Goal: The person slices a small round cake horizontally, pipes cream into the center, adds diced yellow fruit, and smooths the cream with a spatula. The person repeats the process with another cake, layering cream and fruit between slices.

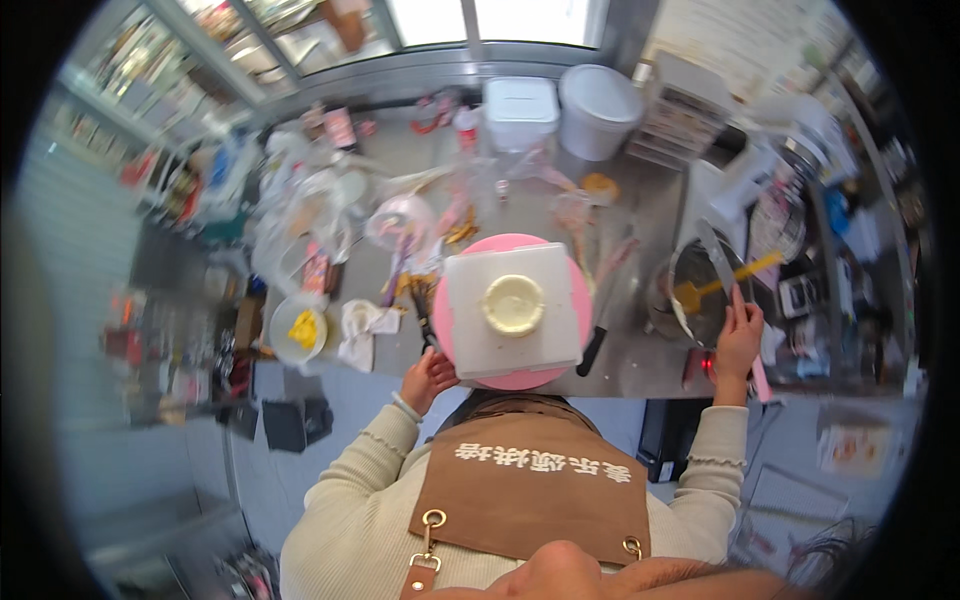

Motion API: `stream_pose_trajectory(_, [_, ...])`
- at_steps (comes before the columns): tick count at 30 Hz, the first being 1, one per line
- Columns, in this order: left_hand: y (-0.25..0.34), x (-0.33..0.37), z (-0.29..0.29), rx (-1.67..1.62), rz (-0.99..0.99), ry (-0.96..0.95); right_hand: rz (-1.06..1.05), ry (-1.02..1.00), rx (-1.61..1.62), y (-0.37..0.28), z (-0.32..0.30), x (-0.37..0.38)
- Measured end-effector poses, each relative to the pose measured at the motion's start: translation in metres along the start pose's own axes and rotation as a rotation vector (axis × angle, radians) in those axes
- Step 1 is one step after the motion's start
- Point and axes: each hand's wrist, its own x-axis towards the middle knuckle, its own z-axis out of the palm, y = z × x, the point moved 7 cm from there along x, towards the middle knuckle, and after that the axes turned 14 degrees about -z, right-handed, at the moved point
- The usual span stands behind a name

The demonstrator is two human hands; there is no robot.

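Note:
A small round cream-covered cake [514, 304] sits on a white square board [512, 340] on top of a pink turntable [578, 290] at the counter's near edge. My left hand [428, 379] rests against the turntable's lower left rim, fingers curled on it. My right hand [739, 335] is out to the right and grips a long flat metal spatula [717, 258] whose blade reaches up over a metal bowl [700, 296]. A yellow spatula [722, 285] lies in that bowl.
A black-handled knife [594, 347] lies right of the turntable. A small bowl with yellow cream [299, 328] and a crumpled cloth [362, 330] sit to the left. Two white tubs [560, 110], piping bags and clutter fill the back of the counter.

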Motion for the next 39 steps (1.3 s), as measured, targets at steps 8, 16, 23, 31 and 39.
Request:
stream_pose_trajectory(8, [0.013, -0.064, -0.101, -0.096, 0.552, 0.611, 0.096, -0.376, 0.116, 0.08, 0.079, -0.005])
stream_pose_trajectory(16, [0.067, -0.106, -0.315, -0.107, 1.003, 1.302, -0.254, -0.006, 0.196, -0.125, -0.027, 0.075])
stream_pose_trajectory(23, [0.095, -0.062, -0.334, -0.091, 0.826, 0.927, -0.528, -0.335, 0.899, -0.448, -0.014, 0.069])
stream_pose_trajectory(31, [0.106, -0.102, -0.312, 0.059, 0.877, 0.851, -1.26, -0.695, 0.866, -0.74, 0.127, 0.006])
stream_pose_trajectory(39, [0.144, -0.185, -0.264, 0.309, 0.95, 0.775, -1.414, -0.965, 0.605, -0.779, 0.179, -0.054])
